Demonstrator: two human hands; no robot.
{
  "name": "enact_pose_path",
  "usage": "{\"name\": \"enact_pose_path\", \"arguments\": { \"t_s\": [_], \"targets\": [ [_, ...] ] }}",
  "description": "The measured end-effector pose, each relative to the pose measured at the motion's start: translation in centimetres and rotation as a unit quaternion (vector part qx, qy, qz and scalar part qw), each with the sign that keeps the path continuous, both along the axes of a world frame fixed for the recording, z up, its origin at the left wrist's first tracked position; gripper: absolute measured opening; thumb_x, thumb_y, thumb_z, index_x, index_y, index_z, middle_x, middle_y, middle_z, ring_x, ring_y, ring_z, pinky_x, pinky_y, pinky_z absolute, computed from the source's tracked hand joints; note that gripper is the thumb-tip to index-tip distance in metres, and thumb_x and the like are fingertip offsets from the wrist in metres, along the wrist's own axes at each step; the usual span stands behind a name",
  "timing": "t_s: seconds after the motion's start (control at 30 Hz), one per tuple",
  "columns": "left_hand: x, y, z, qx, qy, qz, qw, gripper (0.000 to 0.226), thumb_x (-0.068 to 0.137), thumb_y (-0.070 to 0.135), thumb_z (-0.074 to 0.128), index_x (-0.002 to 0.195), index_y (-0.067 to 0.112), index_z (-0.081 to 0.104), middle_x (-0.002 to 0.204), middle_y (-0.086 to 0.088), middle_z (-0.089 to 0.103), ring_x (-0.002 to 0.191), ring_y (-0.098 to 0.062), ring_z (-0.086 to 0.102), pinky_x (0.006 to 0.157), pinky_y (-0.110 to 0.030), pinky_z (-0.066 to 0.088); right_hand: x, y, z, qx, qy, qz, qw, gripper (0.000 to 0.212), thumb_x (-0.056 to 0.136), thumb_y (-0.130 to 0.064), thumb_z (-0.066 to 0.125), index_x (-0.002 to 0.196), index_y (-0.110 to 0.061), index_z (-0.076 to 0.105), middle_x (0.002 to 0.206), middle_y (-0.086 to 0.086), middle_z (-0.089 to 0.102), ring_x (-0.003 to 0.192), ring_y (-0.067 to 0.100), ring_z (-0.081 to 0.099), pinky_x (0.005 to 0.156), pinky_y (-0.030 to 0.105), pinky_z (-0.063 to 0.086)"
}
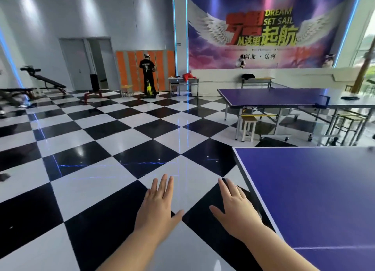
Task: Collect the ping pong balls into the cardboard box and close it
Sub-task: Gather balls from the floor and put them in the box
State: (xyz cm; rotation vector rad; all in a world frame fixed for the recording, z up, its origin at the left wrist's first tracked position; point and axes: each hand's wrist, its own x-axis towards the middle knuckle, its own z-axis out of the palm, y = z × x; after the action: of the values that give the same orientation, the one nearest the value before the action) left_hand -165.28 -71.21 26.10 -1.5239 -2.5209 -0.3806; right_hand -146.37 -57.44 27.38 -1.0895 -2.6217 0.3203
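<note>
My left hand (pixel 158 205) is stretched out flat, palm down, over the black-and-white checkered floor, fingers apart and holding nothing. My right hand (pixel 235 207) is held the same way just left of the near blue ping pong table (pixel 316 189), its fingers spread and empty. I see no ping pong balls and no cardboard box in this view.
A second blue table (pixel 269 97) stands farther back right, with a small white stool (pixel 248 126) under it. A person in black (pixel 147 73) stands by orange lockers (pixel 162 67). Weight benches (pixel 46 82) sit at the far left. Desks line the banner wall.
</note>
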Motion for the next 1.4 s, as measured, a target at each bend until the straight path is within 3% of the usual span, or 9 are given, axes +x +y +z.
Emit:
{"name": "enact_pose_path", "arguments": {
  "t_s": [0.23, 0.37, 0.7, 0.93, 1.4],
  "targets": [
    [-9.5, 11.7, -0.2, 0.008, -0.015, 0.002, 1.0, 0.094, 0.091, 0.06, 0.039, 0.136, 0.024, -0.035, 0.158, 0.002, -0.023, 0.145, -0.023, -0.017, 0.119, -0.036, 0.002, -10.6, 13.0, 0.2, 0.002, 0.004, 0.009, 1.0, 0.082, 0.09, -0.059, 0.044, 0.15, -0.03, -0.004, 0.16, -0.005, 0.0, 0.146, 0.017, 0.005, 0.113, 0.035, 0.025],
    [-17.0, 19.0, -1.3, 0.012, -0.018, 0.0, 1.0, 0.093, 0.09, 0.061, 0.04, 0.144, 0.024, -0.027, 0.158, 0.002, -0.022, 0.145, -0.023, -0.017, 0.118, -0.036, 0.002, -17.8, 19.4, -0.8, 0.011, 0.0, 0.008, 1.0, 0.083, 0.09, -0.058, 0.044, 0.15, -0.029, -0.006, 0.16, -0.004, 0.0, 0.146, 0.018, 0.004, 0.115, 0.034, 0.019],
    [-35.0, 36.5, -0.6, 0.014, -0.013, -0.081, 0.997, 0.093, 0.089, 0.061, 0.039, 0.143, 0.027, -0.03, 0.157, 0.004, -0.024, 0.145, -0.022, -0.019, 0.115, -0.033, -0.005, -34.4, 34.5, 0.3, -0.006, 0.005, -0.069, 0.998, 0.083, 0.09, -0.058, 0.045, 0.151, -0.029, -0.005, 0.16, -0.006, 0.0, 0.146, 0.018, 0.006, 0.113, 0.035, 0.025],
    [-42.5, 49.5, -1.2, 0.008, -0.02, -0.109, 0.994, 0.092, 0.088, 0.062, 0.039, 0.148, 0.025, -0.021, 0.159, 0.003, -0.019, 0.145, -0.021, -0.016, 0.118, -0.034, 0.001, -41.2, 45.9, -1.1, -0.011, 0.008, -0.092, 0.996, 0.083, 0.09, -0.059, 0.043, 0.15, -0.03, -0.007, 0.16, -0.006, -0.001, 0.146, 0.017, 0.005, 0.112, 0.035, 0.026],
    [-52.3, 83.4, 0.1, -0.013, 0.008, -0.168, 0.986, 0.093, 0.089, 0.065, 0.037, 0.146, 0.025, -0.024, 0.158, 0.003, -0.022, 0.146, -0.024, -0.014, 0.119, -0.036, 0.005, -50.6, 76.8, -1.3, -0.024, 0.017, -0.152, 0.988, 0.083, 0.09, -0.057, 0.045, 0.151, -0.029, -0.004, 0.16, -0.006, 0.002, 0.146, 0.017, 0.004, 0.113, 0.034, 0.024]
  ]
}}
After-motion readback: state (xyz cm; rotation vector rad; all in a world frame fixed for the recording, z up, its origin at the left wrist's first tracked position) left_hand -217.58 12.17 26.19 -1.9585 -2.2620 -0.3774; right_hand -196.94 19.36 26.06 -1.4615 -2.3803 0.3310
